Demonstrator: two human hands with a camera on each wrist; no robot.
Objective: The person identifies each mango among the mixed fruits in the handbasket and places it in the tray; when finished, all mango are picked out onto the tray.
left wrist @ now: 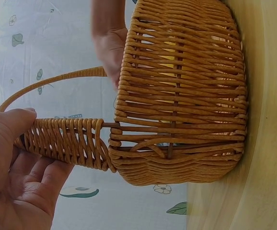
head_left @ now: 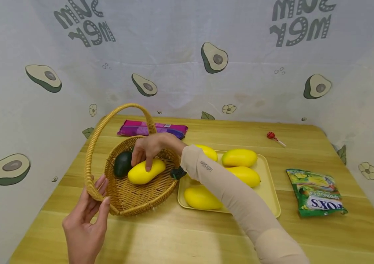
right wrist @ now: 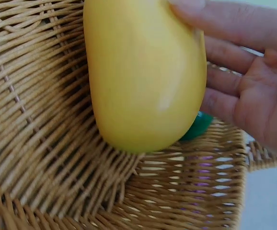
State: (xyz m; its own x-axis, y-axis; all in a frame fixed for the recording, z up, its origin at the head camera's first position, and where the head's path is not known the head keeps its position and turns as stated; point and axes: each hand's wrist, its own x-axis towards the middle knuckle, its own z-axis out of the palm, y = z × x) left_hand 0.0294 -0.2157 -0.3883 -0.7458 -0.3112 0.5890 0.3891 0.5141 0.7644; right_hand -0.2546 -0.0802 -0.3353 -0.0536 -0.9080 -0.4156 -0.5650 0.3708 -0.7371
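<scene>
A wicker basket [head_left: 132, 196] with a tall hoop handle [head_left: 91, 154] stands at the left of the table. My left hand [head_left: 86, 223] holds the near base of that handle between thumb and fingers; the left wrist view shows the hand [left wrist: 28, 167] around the woven strip [left wrist: 64, 139]. Inside the basket, my right hand [head_left: 150, 146] grips a yellow mango [head_left: 146, 172] from above, thumb on one side and fingers on the other. The mango [right wrist: 145, 76] fills the right wrist view, over the basket's weave. A dark green avocado [head_left: 123, 164] lies beside it.
Right of the basket, a pale yellow tray [head_left: 271, 187] bears several mangoes [head_left: 239, 157], partly covered by my right sleeve [head_left: 230, 194]. A purple packet [head_left: 134, 128] lies behind the basket. Farther right are a red lollipop [head_left: 271, 135] and a green Fox's candy bag [head_left: 315, 192].
</scene>
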